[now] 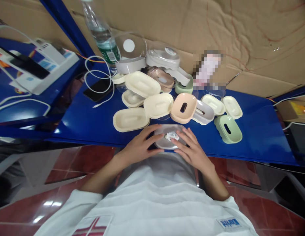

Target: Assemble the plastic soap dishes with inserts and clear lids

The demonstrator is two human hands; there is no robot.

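A greyish soap dish (pixel 169 143) under a clear lid, with a white barcode label (pixel 172 135), lies at the table's front edge, close to my body. My left hand (pixel 147 142) rests its spread fingers on the left end, thumb at the near side. From the right, my right hand (pixel 189 144) lays outstretched fingers over the lid beside the label. Just beyond are a peach slotted dish (pixel 189 113), a cream tray (pixel 158 105) and another cream tray (pixel 130 119). A green slotted dish (pixel 232 132) stands to the right.
At the back are clear-lidded boxes (pixel 164 59) and a water bottle (pixel 103 39). A phone (pixel 98 90) with a white cable (pixel 87 73) over it lies left. Cardboard (pixel 167 19) walls the rear of the blue table (pixel 260 131). A power strip (pixel 50 72) sits far left.
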